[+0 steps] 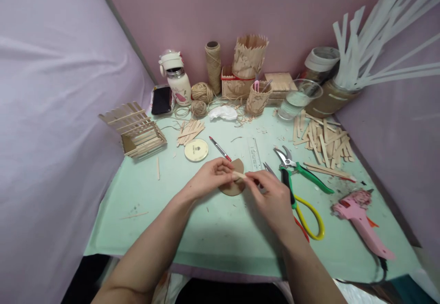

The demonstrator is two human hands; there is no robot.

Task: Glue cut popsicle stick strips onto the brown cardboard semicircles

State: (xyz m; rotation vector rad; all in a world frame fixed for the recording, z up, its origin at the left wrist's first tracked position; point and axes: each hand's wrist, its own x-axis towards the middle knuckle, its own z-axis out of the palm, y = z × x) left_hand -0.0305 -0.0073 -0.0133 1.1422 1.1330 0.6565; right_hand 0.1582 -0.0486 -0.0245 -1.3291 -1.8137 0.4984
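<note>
Near the front of our green table (pixel 206 230), on the right, lies a pink glue gun (pixel 361 223). Farther in, our left hand (pixel 211 176) and our right hand (pixel 273 194) both pinch one small wooden stick (pixel 239 175) in their fingertips, one at each end. The stick is right over a roundish brown card (pixel 232 189), and we cannot tell if the two touch. Just past our hands we see a pen (pixel 220 148) and a clear ruler (pixel 255 154), with a round lid (pixel 196 150) to their left. Next come a little stick basket (pixel 146 147) on the left and a big heap of sticks (pixel 325 141) on the right. At the back stand a clear cup (pixel 296 104), a stick pot (pixel 250 59) and a pale bottle (pixel 179 86)
</note>
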